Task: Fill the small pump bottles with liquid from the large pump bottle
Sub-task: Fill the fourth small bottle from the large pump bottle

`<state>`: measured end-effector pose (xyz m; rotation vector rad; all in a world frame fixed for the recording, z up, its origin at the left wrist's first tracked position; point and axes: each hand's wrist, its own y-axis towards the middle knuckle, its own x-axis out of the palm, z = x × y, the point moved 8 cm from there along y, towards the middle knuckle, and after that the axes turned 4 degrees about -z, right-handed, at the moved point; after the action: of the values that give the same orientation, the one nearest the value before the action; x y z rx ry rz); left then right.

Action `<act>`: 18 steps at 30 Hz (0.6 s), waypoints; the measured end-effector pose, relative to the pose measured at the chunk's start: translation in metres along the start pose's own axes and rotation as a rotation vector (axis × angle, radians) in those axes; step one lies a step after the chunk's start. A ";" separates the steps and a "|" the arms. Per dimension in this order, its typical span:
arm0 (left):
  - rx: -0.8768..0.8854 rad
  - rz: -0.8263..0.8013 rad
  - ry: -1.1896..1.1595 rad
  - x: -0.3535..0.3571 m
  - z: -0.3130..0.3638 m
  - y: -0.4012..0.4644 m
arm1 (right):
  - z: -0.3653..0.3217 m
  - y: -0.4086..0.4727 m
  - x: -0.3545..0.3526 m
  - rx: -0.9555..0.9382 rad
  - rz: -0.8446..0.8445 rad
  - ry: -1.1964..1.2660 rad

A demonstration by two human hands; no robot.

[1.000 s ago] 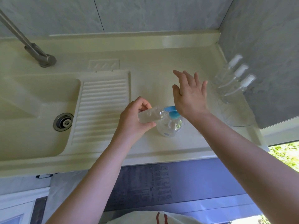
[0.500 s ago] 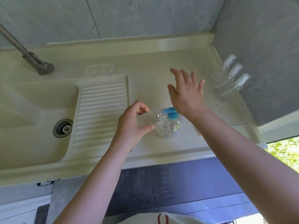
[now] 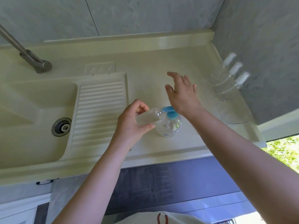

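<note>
The large clear pump bottle (image 3: 169, 126) with a blue pump head (image 3: 169, 111) stands on the cream counter (image 3: 145, 84). My left hand (image 3: 131, 123) grips a small clear bottle (image 3: 148, 118), tilted on its side with its open neck under the blue spout. My right hand (image 3: 182, 92) has straight, spread fingers, and the heel of its palm rests on the blue pump head. Three small bottles with white pump tops (image 3: 229, 78) stand in a row at the counter's right end by the wall.
A sink basin (image 3: 32, 120) with a metal drain (image 3: 61, 126) lies at the left, with a ribbed drainboard (image 3: 98, 113) beside it. A metal tap (image 3: 30, 60) rises at the back left. Grey walls close the back and right. The counter's front edge runs below my hands.
My right hand's fingers have lifted and tipped a little further back over the pump head. The left hand and small bottle keep their place at the spout.
</note>
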<state>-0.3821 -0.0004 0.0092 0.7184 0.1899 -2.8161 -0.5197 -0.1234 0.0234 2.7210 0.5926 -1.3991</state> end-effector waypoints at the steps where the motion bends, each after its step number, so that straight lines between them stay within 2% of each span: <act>1: -0.008 -0.006 -0.003 0.001 0.000 0.000 | 0.004 -0.001 0.003 0.023 -0.004 0.011; 5: -0.038 -0.018 -0.026 0.002 -0.006 0.001 | 0.013 -0.003 0.011 0.031 0.015 -0.026; 13: -0.033 -0.028 -0.072 0.003 -0.007 0.002 | 0.012 -0.002 0.006 0.091 -0.011 0.118; 18: -0.069 -0.075 -0.140 0.010 -0.017 0.003 | 0.019 -0.003 0.011 0.139 -0.028 0.343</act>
<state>-0.3820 -0.0023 -0.0110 0.5073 0.2941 -2.9005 -0.5297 -0.1204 0.0044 3.1039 0.5659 -1.0162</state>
